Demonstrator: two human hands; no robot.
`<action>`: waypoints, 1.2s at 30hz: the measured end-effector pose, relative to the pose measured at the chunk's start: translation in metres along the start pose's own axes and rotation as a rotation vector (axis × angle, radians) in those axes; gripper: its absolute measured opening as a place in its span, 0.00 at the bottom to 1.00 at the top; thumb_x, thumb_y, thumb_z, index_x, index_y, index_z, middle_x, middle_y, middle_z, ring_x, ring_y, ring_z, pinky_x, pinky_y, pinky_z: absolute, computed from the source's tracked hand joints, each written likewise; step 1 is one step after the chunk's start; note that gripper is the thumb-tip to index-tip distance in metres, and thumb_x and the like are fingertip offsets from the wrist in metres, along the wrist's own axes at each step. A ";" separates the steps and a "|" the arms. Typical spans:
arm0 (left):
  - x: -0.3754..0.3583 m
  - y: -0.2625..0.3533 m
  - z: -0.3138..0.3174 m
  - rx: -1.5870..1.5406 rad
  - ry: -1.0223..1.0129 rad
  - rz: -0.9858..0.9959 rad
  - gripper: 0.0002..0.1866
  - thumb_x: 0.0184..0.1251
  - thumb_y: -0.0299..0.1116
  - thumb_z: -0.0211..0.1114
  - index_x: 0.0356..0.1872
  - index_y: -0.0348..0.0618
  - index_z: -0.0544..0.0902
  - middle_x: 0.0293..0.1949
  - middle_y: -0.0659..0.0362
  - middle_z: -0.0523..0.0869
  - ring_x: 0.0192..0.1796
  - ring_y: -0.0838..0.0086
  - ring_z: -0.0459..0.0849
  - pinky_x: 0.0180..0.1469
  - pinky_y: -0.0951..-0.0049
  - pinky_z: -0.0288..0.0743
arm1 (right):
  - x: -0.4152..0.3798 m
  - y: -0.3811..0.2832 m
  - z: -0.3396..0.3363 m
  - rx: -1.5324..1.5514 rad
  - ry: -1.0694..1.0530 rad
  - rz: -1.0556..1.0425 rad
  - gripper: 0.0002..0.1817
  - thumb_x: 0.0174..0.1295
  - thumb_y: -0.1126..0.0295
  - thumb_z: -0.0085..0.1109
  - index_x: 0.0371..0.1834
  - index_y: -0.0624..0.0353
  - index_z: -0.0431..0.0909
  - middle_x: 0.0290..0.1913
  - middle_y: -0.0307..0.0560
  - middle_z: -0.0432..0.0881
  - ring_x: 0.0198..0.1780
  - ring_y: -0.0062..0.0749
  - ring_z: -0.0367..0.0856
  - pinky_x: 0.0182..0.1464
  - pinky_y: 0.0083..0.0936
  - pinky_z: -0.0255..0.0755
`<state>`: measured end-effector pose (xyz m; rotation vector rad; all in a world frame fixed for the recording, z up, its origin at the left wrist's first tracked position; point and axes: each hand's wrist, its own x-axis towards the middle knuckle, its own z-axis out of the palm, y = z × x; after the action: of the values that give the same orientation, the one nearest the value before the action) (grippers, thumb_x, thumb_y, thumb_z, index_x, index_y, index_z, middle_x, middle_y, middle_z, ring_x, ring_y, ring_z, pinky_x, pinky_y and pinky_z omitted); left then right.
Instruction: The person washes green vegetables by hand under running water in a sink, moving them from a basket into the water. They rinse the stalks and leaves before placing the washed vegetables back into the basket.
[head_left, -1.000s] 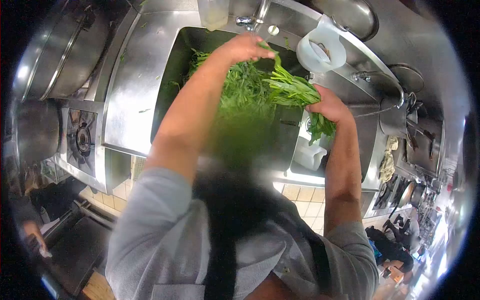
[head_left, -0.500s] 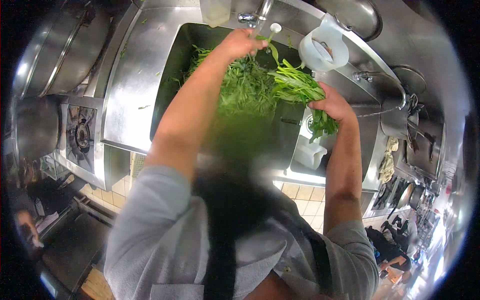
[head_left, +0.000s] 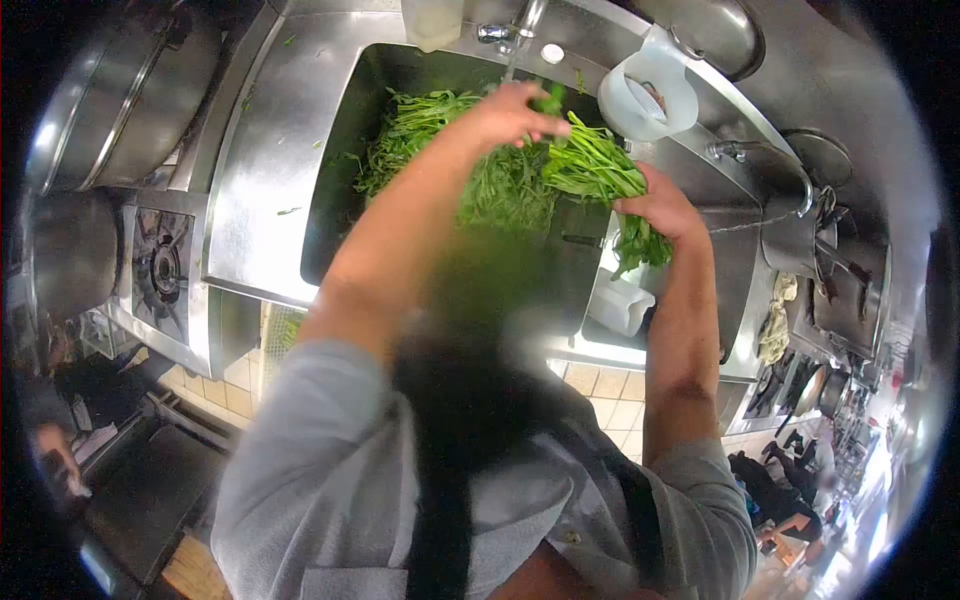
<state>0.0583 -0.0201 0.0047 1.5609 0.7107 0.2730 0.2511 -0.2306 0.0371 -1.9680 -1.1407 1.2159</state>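
My left hand [head_left: 512,118] is above the greens in the large sink basin, slightly blurred, with its fingers spread beside the bunch's stems. A small blurred green piece [head_left: 550,98] shows at its fingertips; no grip on it is visible. On the right, my right hand [head_left: 668,207] is closed around a bunch of leafy greens [head_left: 592,165], stems pointing up and left, leaves hanging below the fist. Loose greens [head_left: 420,120] lie in the large basin [head_left: 335,205]. Water runs from the faucet [head_left: 528,22] behind my left hand.
A white pitcher [head_left: 650,95] stands at the sink's back edge, near a second faucet [head_left: 728,151]. A pale container [head_left: 618,305] sits in the right basin. At left are a gas burner [head_left: 163,265] and large pots [head_left: 130,90]. People work at the far lower right.
My left hand has moved right and down, closer to the bunch, and its fingers have spread. The long leaf hanging from it no longer shows. My right hand has barely moved.
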 end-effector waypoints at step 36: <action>0.024 0.017 0.002 -0.066 -0.246 0.036 0.18 0.55 0.31 0.71 0.47 0.38 0.83 0.38 0.58 0.86 0.34 0.75 0.82 0.36 0.73 0.79 | -0.026 0.006 0.001 0.449 -0.064 0.038 0.32 0.48 0.73 0.68 0.60 0.68 0.72 0.47 0.46 0.83 0.47 0.31 0.81 0.56 0.28 0.71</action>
<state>0.0827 -0.0069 0.0149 1.5142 0.4773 0.1265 0.2467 -0.2560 0.0434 -1.6252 -0.7753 1.4195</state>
